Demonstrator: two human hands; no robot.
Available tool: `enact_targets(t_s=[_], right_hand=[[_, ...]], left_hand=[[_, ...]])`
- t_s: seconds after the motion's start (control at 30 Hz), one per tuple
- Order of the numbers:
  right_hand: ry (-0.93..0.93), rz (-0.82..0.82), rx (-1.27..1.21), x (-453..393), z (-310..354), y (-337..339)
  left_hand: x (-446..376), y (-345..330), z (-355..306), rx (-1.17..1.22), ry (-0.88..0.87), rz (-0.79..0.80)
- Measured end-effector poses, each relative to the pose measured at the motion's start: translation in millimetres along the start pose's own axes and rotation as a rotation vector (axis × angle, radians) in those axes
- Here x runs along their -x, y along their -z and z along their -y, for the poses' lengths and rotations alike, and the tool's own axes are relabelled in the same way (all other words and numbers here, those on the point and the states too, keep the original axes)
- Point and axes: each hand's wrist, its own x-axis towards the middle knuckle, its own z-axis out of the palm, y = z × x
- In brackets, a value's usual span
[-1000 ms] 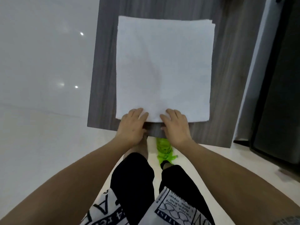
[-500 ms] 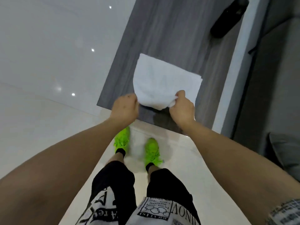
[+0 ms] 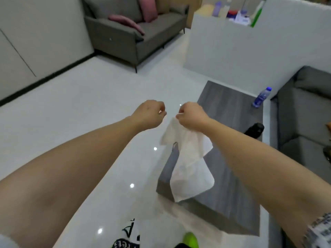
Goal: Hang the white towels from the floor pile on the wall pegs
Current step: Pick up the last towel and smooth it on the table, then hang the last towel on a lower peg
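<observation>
A white towel (image 3: pixel 188 158) hangs crumpled in the air in front of the grey low table (image 3: pixel 231 176). My right hand (image 3: pixel 192 116) is shut on its top corner at chest height. Just to the left, my left hand (image 3: pixel 149 113) is a closed fist, and a small gap of floor shows between it and the towel. The towel's lower end dangles over the table's near left corner. No wall pegs and no other towels are in view.
On the table's far end stand a blue water bottle (image 3: pixel 261 97) and a black object (image 3: pixel 255 130). A grey sofa with pink cushions (image 3: pixel 132 31) is at the back, another grey sofa (image 3: pixel 304 113) at the right, a white partition (image 3: pixel 241 51) behind the table. Glossy white floor (image 3: pixel 80 113) lies to the left.
I have straightened up and my view has swung from the table top to the room. The towel has been lifted off the table and hangs from my right hand; my left hand has come off it.
</observation>
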Motion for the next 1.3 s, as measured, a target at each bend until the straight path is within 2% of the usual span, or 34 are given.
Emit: enact_targets(t_s=[0.1, 0.27, 0.33, 0.47, 0.8, 1.0, 1.2, 1.3], right_hand=[[0.112, -0.044, 0.021, -16, 107, 9], [0.367, -0.073, 0.039, -31, 308, -13], [0.430, -0.064, 0.023, -33, 361, -22], [0.676, 0.015, 0.007, -29, 508, -73], [1.201, 0.326, -0.069, 22, 854, -252], [1.469, 0.494, -0.074, 76, 1043, -337], [1.686, 0.679, -0.074, 164, 1179, -403], [1.768, 0.774, -0.057, 214, 1226, -434]], left_hand=[[30, 88, 62, -0.059, 0.033, -0.114], [123, 223, 196, -0.149, 0.221, -0.279], [150, 253, 231, -0.148, 0.282, -0.333], [239, 318, 328, -0.173, 0.517, -0.429], [478, 422, 535, -0.298, 1.069, -0.526], [600, 490, 617, -0.328, 1.378, -0.604], [710, 527, 664, -0.208, 1.612, -0.757], [762, 539, 685, -0.024, 1.629, -0.929]])
